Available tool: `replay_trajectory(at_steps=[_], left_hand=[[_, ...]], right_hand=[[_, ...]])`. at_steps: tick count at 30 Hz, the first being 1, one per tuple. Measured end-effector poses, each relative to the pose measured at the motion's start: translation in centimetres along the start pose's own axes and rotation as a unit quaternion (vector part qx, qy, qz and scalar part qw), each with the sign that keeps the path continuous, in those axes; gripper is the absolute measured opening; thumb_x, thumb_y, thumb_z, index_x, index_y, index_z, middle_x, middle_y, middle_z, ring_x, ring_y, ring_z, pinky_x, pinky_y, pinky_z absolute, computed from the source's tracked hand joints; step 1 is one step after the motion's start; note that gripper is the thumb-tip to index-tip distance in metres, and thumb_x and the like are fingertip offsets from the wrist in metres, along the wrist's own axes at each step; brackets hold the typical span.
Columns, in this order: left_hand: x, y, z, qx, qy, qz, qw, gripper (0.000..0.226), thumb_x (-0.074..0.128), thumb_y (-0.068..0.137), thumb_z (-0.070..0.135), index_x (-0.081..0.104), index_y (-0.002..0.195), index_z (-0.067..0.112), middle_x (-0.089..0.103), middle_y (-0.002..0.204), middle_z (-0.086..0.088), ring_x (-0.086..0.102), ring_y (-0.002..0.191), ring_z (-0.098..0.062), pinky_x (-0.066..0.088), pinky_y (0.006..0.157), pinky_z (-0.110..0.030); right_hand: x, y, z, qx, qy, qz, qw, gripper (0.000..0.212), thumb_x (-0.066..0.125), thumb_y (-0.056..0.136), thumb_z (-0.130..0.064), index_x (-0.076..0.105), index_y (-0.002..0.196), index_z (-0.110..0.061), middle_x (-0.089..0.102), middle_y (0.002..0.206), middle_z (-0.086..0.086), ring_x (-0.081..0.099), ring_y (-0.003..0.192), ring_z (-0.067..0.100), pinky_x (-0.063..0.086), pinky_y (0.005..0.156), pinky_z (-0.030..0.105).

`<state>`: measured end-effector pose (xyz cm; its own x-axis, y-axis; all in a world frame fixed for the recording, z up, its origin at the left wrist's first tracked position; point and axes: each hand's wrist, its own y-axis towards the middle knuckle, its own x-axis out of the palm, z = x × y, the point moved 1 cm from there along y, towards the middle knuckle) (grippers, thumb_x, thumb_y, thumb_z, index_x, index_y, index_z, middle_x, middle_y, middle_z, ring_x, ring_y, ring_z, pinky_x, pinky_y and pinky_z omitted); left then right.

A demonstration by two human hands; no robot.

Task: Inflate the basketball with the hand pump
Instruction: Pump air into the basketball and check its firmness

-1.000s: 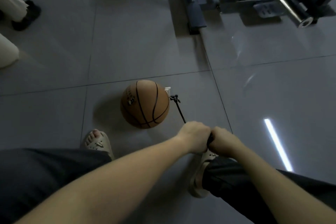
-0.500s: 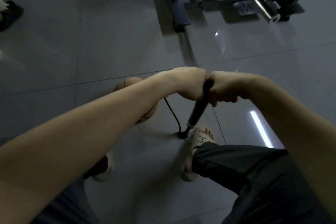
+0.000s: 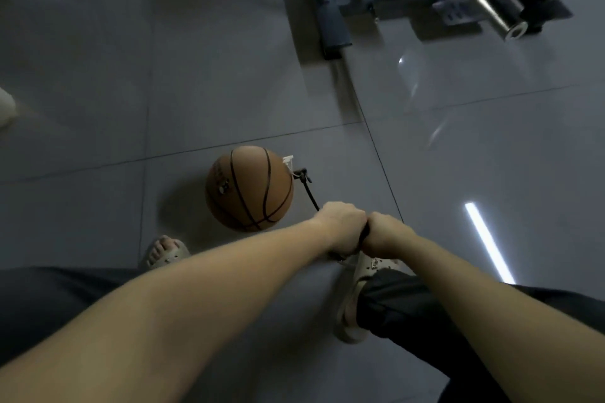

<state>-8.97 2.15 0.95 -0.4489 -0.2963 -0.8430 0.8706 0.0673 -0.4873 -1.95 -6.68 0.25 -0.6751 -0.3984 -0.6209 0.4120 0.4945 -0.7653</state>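
Orange-brown rubber basketball with black seams (image 3: 248,188), resting on the grey tiled floor (image 3: 229,75) at centre frame, just up and left of the hands. Thin black hose (image 3: 311,193) running from its right side down behind the left hand (image 3: 342,227). Left hand and right hand (image 3: 386,234) side by side, touching, fingers curled tight round the black pump handle (image 3: 364,234); barrel hidden, probably beneath the fists. Beige perforated sandal (image 3: 357,288) just below them. Grey metal gym frame (image 3: 330,10) at upper right.
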Motion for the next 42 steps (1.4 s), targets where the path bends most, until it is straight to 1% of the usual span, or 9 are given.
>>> replay_trajectory(at_steps=[7, 10, 13, 22, 27, 31, 33, 36, 42], left_hand=[[-12.7, -4.2, -0.1, 0.029, -0.058, 0.085, 0.994, 0.026, 0.069, 0.088, 0.031, 0.053, 0.068, 0.026, 0.059, 0.066, 0.007, 0.057, 0.057, -0.010, 0.039, 0.047, -0.021], [-9.6, -3.8, -0.1, 0.021, -0.051, 0.101, 0.993, 0.031, 0.069, 0.088, 0.032, 0.046, 0.066, 0.029, 0.055, 0.065, 0.008, 0.055, 0.057, -0.009, 0.032, 0.046, -0.018], [-3.3, -2.1, 0.0, 0.013, -0.033, 0.053, 0.998, 0.008, 0.061, 0.086, 0.023, 0.061, 0.080, 0.019, 0.067, 0.082, 0.001, 0.065, 0.074, -0.024, 0.043, 0.056, -0.027], [0.1, 0.6, -0.4, -0.006, -0.002, -0.017, 1.000, 0.012, 0.064, 0.085, 0.025, 0.067, 0.092, 0.016, 0.071, 0.094, -0.005, 0.067, 0.082, -0.026, 0.053, 0.068, -0.035], [-7.7, -1.7, -0.7, 0.001, -0.038, 0.010, 0.999, 0.025, 0.066, 0.090, 0.029, 0.051, 0.070, 0.024, 0.058, 0.069, 0.006, 0.056, 0.060, -0.013, 0.036, 0.049, -0.022], [-14.1, -4.0, 0.2, 0.034, -0.071, 0.048, 0.996, 0.022, 0.068, 0.089, 0.028, 0.058, 0.070, 0.026, 0.061, 0.066, 0.006, 0.058, 0.058, -0.009, 0.040, 0.050, -0.020], [-11.9, -3.7, 0.5, 0.017, -0.060, 0.055, 0.997, 0.013, 0.068, 0.089, 0.027, 0.062, 0.078, 0.022, 0.061, 0.070, 0.006, 0.061, 0.066, -0.013, 0.048, 0.056, -0.025], [-5.0, -2.2, 0.8, -0.004, -0.030, 0.049, 0.998, 0.005, 0.063, 0.085, 0.023, 0.064, 0.085, 0.018, 0.064, 0.078, 0.000, 0.067, 0.078, -0.026, 0.049, 0.063, -0.032], [1.2, 0.9, -0.3, -0.020, -0.020, 0.019, 0.999, 0.015, 0.060, 0.082, 0.021, 0.070, 0.090, 0.014, 0.072, 0.093, -0.009, 0.069, 0.085, -0.033, 0.051, 0.070, -0.035]], right_hand=[[-12.1, -7.3, -1.2, -0.056, 0.093, 0.000, 0.994, 0.006, 0.067, 0.091, -0.014, 0.068, 0.093, -0.008, 0.059, 0.074, 0.006, 0.046, 0.047, 0.012, 0.039, 0.042, 0.023], [-9.1, -6.3, -1.2, -0.057, 0.058, 0.014, 0.997, 0.008, 0.066, 0.093, -0.021, 0.067, 0.089, -0.013, 0.062, 0.074, 0.003, 0.053, 0.053, 0.013, 0.046, 0.047, 0.024], [-2.6, -2.2, -0.3, -0.040, 0.026, 0.031, 0.998, 0.009, 0.065, 0.088, -0.024, 0.065, 0.083, -0.017, 0.065, 0.078, 0.004, 0.064, 0.071, 0.022, 0.059, 0.069, 0.038], [0.4, 1.1, 0.2, -0.010, 0.001, 0.010, 1.000, 0.009, 0.064, 0.087, -0.025, 0.063, 0.092, -0.018, 0.063, 0.081, 0.001, 0.063, 0.076, 0.021, 0.059, 0.075, 0.039], [-7.9, -3.1, -0.9, -0.041, 0.008, -0.036, 0.999, 0.015, 0.067, 0.091, -0.016, 0.070, 0.100, -0.004, 0.062, 0.079, 0.008, 0.052, 0.055, 0.016, 0.046, 0.051, 0.027], [-13.3, -7.9, -1.3, -0.074, 0.072, 0.001, 0.995, 0.007, 0.066, 0.087, -0.007, 0.069, 0.092, -0.003, 0.056, 0.071, 0.007, 0.046, 0.048, 0.014, 0.039, 0.042, 0.024], [-11.0, -7.0, -1.2, -0.062, 0.047, 0.011, 0.997, 0.003, 0.067, 0.088, -0.009, 0.066, 0.085, -0.009, 0.057, 0.070, 0.005, 0.051, 0.052, 0.016, 0.044, 0.046, 0.026], [-4.0, -3.3, -0.4, -0.052, -0.015, 0.041, 0.998, 0.008, 0.065, 0.087, -0.023, 0.066, 0.086, -0.015, 0.066, 0.081, 0.004, 0.064, 0.075, 0.025, 0.058, 0.071, 0.039], [0.6, 1.0, 0.7, -0.032, -0.021, 0.038, 0.999, 0.011, 0.055, 0.086, -0.025, 0.050, 0.077, -0.021, 0.055, 0.075, -0.001, 0.058, 0.070, 0.021, 0.051, 0.065, 0.036]])
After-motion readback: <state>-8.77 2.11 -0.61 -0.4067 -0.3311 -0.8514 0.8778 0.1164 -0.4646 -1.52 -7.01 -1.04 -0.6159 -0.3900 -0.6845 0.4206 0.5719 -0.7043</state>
